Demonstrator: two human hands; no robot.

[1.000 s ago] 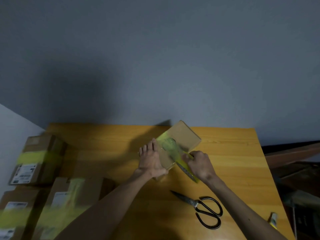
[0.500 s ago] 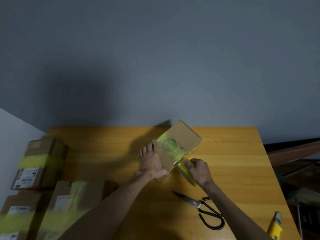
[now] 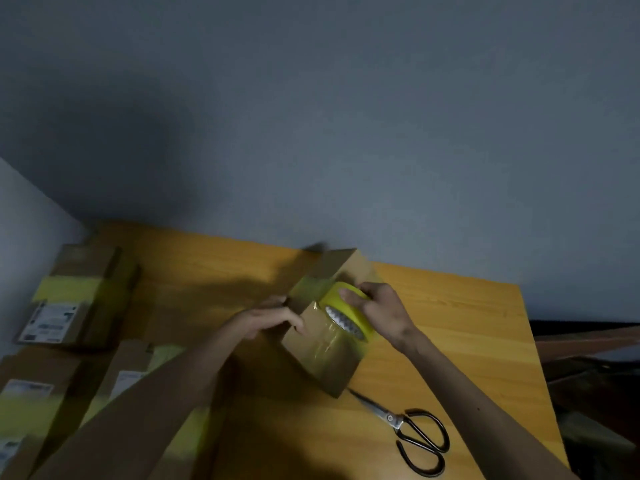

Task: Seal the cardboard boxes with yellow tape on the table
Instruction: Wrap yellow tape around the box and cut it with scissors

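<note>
A brown cardboard box point(image 3: 323, 356) stands tilted at the middle of the wooden table point(image 3: 450, 327), with a glossy strip of yellow tape running down its near face. My right hand point(image 3: 379, 311) grips the yellow tape roll point(image 3: 348, 311) against the top of the box. My left hand point(image 3: 273, 318) holds the box's left edge with curled fingers. The far side of the box is hidden behind the roll and my right hand.
Black-handled scissors point(image 3: 414, 436) lie on the table just right of the box's near corner. Several taped cardboard boxes point(image 3: 74, 296) with white labels are stacked at the left. A grey wall stands behind the table; the table's right edge drops to dark clutter.
The box has been turned and tipped up. My right hand carried the tape roll from the box's near side up onto its top, leaving tape down the near face. My left hand shifted to the left edge.
</note>
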